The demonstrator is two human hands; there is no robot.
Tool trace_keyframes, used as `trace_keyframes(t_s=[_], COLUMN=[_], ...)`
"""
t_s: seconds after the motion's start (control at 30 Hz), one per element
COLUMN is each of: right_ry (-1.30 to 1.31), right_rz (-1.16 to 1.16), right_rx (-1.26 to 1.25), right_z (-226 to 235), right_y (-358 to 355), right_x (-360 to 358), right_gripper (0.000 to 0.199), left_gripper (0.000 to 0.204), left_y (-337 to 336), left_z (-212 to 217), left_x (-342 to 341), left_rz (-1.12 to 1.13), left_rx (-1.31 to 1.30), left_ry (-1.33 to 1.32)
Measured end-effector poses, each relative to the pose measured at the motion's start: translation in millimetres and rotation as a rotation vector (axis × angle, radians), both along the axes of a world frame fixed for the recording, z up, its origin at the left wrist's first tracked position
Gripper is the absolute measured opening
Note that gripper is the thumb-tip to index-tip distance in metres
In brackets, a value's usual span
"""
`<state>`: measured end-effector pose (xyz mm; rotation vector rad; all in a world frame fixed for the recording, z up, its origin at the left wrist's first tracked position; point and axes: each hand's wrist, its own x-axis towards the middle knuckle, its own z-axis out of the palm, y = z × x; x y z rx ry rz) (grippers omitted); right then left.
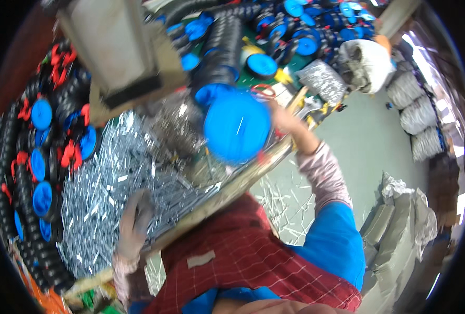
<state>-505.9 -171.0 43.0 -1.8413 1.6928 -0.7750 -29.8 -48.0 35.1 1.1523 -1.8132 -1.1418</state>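
Blue wheel (237,127) in right hand (280,119) fingers, above metal pins (112,183)

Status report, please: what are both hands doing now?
Right hand holds blue-hubbed wheel above the tray. Left hand, gloved, rests on the pile of metal pins. Nothing blocking.

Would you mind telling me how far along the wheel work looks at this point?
Done: wheels with blue hubs stand stacked along the bench's left side. In hand: the right hand holds a blue-hubbed wheel over the bench, while the left hand rests in the heap of metal pins. Left: that big heap and more wheels beyond.
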Motion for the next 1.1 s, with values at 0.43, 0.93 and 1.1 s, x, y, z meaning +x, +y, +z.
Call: trace_keyframes(t_s=[0.43,0.93,1.1], right_ry=[0.361,-0.547,-0.587], right_rz=[0.516,0.895,0.947], right_rx=[-0.367,0.132,0.347], right_z=[-5,1,-27], right_y=[-34,54,43], right_x=[37,166,220], right_gripper=[0.060,0.047,0.054], left_gripper=[0.025,0.106,0.068], left_y=[10,6,29], left_z=[-18,-42,-48], left_x=[-36,-40,13], left_rz=[0.063,0.129,0.066], left_rx=[0.363,0.140,0.506], left_ry=[0.340,0.552,0.368])
